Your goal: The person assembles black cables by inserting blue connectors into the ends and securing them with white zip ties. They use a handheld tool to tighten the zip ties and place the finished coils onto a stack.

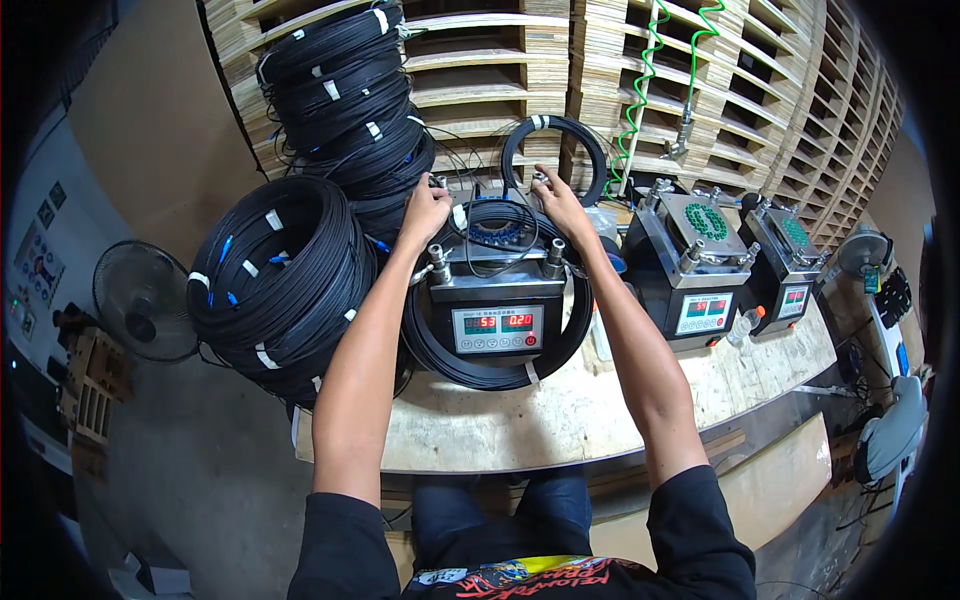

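Two bare arms reach over the near edge of the wooden desk (470, 440). Close to that edge, a big black cable ring (490, 379) goes around the bottom of a black machine (500, 292) with red lights on its front. Two metal knobs (555, 258) stand up at the near corners of its top. Between them and the far corners lies a smaller loop of black cable (500, 210).

The left hand (428, 212) is at the far left knob (444, 183), and the right hand (563, 207) is at the far right knob (541, 178). Each knob stands upright, right at the fingertips, on the inner side of its own hand, so neither hand has to cross over. The fingers are bent, but I cannot tell if they squeeze the knobs or only touch them.

A fat cable pile (330, 290) sits by the desk's left edge. Two more machines (705, 280) stand toward its right end. Past the far edge are wooden pallets (490, 60).
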The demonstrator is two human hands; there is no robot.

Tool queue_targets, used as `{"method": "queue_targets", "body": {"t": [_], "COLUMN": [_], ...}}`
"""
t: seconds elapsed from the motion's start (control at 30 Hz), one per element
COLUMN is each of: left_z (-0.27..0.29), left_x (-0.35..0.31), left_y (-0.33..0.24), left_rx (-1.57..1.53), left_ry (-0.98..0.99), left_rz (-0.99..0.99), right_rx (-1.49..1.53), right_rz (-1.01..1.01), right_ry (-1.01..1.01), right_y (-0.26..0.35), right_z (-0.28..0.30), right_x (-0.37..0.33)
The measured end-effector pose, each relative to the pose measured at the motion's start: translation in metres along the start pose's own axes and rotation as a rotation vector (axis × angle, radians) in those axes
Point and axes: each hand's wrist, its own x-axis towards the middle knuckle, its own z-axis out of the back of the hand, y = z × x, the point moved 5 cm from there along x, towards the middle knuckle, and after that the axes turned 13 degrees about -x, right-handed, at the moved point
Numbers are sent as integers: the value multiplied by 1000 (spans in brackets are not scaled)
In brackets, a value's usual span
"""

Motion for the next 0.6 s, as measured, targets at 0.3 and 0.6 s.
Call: {"method": "queue_targets", "body": {"t": [0.3, 0.6], "left_z": [4, 3], "left_x": [6, 2], "left_y": [9, 4], "left_rx": [24, -37], "left_ry": [-23, 16], "left_rz": [-14, 22], "right_rx": [-18, 72], "right_rz": [21, -52], "right_ry": [47, 3], "right_y": [12, 6], "right_z": [0, -1], "right_x": [-3, -2]}}
